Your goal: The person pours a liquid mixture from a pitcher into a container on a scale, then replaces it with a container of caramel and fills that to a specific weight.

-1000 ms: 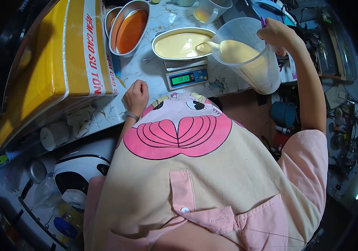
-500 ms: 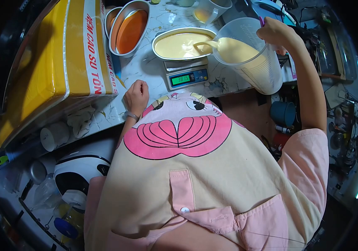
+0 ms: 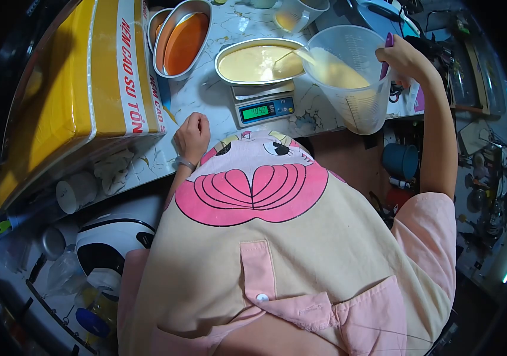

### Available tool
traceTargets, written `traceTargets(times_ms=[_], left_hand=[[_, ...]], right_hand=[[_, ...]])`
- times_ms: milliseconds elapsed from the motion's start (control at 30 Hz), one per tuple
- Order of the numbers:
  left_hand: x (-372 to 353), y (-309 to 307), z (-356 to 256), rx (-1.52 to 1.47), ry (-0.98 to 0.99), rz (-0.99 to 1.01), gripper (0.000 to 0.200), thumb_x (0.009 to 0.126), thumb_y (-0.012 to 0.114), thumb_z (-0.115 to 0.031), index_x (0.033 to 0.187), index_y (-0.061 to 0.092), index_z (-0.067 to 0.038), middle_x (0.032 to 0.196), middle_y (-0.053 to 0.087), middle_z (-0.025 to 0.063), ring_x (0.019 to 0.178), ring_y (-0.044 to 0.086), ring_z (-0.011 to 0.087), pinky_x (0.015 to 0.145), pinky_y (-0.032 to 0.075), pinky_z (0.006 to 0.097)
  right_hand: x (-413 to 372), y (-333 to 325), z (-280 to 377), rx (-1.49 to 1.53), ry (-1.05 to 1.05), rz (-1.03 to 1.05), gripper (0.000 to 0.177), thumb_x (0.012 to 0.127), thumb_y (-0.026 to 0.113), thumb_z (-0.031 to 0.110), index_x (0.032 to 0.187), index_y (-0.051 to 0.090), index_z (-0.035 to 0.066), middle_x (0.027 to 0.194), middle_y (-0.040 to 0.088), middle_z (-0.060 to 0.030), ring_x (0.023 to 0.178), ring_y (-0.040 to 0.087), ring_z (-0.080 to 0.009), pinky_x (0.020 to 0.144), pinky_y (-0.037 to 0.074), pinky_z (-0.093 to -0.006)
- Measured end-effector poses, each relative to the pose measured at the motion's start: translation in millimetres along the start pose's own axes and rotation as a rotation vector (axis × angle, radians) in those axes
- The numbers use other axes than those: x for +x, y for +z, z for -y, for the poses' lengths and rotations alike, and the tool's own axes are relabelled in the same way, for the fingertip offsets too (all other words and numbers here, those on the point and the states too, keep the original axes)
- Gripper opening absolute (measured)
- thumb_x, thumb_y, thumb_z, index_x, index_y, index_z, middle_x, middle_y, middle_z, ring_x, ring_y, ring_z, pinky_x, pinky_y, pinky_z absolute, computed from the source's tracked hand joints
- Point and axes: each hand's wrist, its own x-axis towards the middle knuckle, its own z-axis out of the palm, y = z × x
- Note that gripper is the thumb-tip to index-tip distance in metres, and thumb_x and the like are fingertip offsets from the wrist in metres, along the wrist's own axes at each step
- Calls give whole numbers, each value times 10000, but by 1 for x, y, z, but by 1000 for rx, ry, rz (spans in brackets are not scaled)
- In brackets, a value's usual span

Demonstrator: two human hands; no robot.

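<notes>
My right hand [image 3: 407,58] is wrapped round the purple handle [image 3: 386,57] of a large clear measuring jug [image 3: 365,113]. The jug is tilted left, and a thin stream of pale yellow liquid runs from its spout into an oval metal mould [image 3: 225,76]. Pale yellow liquid [image 3: 253,64] nearly fills that mould, which stands on a digital kitchen scale [image 3: 266,111]. Its green display appears to read 405.0. Curled into a loose fist, my left hand [image 3: 193,135] rests at the table's front edge, left of the scale, with nothing visible in it.
Oval moulds [image 3: 183,41] with an orange-brown layer stand behind left on the marbled table [image 3: 206,98]. A big yellow box [image 3: 58,77] blocks the left side. Behind the scale is a smaller measuring cup [image 3: 301,15]. Below left sits a white-and-black appliance [image 3: 108,243].
The scale's reading has risen from about 381.5 to 405.0. The pouring stream has thinned, and my right hand has shifted slightly right with the jug. My left hand has stayed nearly still.
</notes>
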Motion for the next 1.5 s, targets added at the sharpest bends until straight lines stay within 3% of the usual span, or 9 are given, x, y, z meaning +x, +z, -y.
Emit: traceTargets(times_ms=[133,300,400,467,833,900,1033,1200,1500], left_hand=[[0,1,1,-8,-7,6,133,865,603,-189,805,610,-71,667,614,109,598,608,324,529,445,414],[0,1,1,6,-9,6,134,864,600,-185,805,609,-66,669,616,117,597,607,329,531,446,414],[0,1,2,1,-9,9,137,865,600,-184,804,607,-61,671,617,121,595,608,330,530,446,411],[0,1,2,-5,-7,11,140,866,600,-184,803,607,-60,672,617,122,594,609,330,529,445,409],[0,1,3,10,-7,31,128,867,605,-178,811,615,-64,671,613,113,588,603,316,529,445,397],[-1,1,3,16,-8,31,130,868,608,-181,810,616,-65,673,614,111,588,604,312,531,446,395],[0,3,5,2,-9,23,137,868,615,-191,806,620,-68,676,615,104,593,607,303,532,451,388],[-1,3,5,16,-12,19,143,872,609,-195,804,622,-70,673,612,100,587,602,298,525,450,383],[-1,1,3,44,-24,49,133,883,581,-184,805,613,-81,692,623,90,609,614,312,533,459,405]], right_hand=[[-9,2,-16,122,4,11,217,739,525,179,795,525,-31,589,553,-100,354,486,-170,314,369,-313],[-25,13,-34,260,11,-54,398,775,546,201,1118,634,18,703,602,-91,396,494,-135,347,381,-269],[-31,21,-48,342,77,-90,480,788,562,229,1237,610,68,762,625,-85,428,506,-128,362,389,-260],[-38,25,-51,382,78,-105,476,775,561,224,1204,618,25,772,630,-100,425,482,-144,390,396,-270],[-40,68,-107,709,150,-306,427,771,592,235,1170,675,109,867,675,-82,606,617,-160,415,443,-265],[-42,72,-117,744,185,-324,446,770,585,246,1190,677,130,974,675,-86,702,610,-157,575,468,-263],[-48,77,-120,788,252,-319,444,757,575,247,1174,686,139,984,663,-88,672,621,-173,431,438,-276],[-46,88,-136,854,272,-372,442,723,604,246,1133,697,108,908,668,-86,678,636,-185,408,435,-286],[-46,98,-149,926,226,-369,424,761,613,265,1149,690,114,1025,654,-88,697,646,-171,431,445,-282]])
